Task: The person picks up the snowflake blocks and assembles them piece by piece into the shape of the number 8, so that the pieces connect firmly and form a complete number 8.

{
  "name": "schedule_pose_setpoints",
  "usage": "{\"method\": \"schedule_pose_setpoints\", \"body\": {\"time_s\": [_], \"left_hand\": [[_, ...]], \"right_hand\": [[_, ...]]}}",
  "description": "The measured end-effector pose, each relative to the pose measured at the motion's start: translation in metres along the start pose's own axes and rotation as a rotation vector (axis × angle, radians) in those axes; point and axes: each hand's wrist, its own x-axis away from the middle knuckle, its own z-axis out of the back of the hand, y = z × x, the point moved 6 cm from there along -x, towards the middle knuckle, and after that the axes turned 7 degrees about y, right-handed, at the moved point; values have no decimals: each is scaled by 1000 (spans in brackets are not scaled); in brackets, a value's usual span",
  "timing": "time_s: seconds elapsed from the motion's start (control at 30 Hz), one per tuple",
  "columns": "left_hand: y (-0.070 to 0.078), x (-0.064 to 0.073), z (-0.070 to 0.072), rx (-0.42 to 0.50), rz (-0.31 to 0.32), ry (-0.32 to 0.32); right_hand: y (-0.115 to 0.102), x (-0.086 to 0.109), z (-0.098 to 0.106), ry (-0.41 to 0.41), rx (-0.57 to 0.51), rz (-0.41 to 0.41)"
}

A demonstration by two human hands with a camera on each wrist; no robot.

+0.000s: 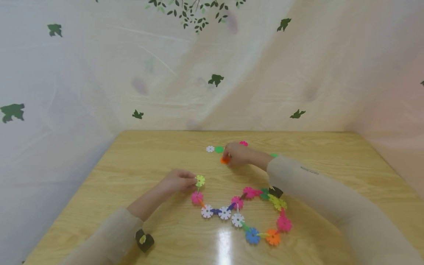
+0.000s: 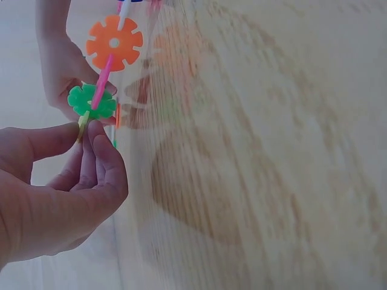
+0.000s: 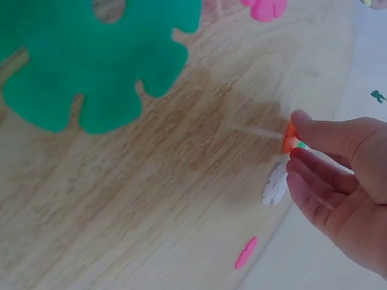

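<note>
My left hand pinches a yellow notched flower disc at the left end of a chain of interlocked plastic discs. In the left wrist view, thumb and fingertips hold this yellow disc edge-on, beside a green disc and an orange one. Farther back, my right hand pinches a loose orange disc between thumb and fingers, low over the table. The right wrist view shows that orange disc edge-on at the fingertips.
Loose white, green and pink discs lie near the right hand. Another green disc shows beside the right sleeve. The chain's right part loops under the right forearm, past a blue disc. A curtain hangs behind the wooden table.
</note>
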Motion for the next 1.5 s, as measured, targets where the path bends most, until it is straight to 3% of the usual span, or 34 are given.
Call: {"method": "schedule_pose_setpoints", "body": {"time_s": [0.23,0.7,0.93,1.3,1.5], "left_hand": [[-2,0,-1,3,-16,-3],[2,1,-3,0,-26,6],[4,2,-3,-5,-21,3],[3,2,-2,4,-26,9],[4,1,-1,-16,-23,18]], "right_hand": [[-6,2,-1,35,-10,-11],[7,0,-4,8,-84,-75],[4,3,-2,-1,-185,-85],[-19,6,3,27,-250,23],[-33,8,2,21,-435,-38]]}}
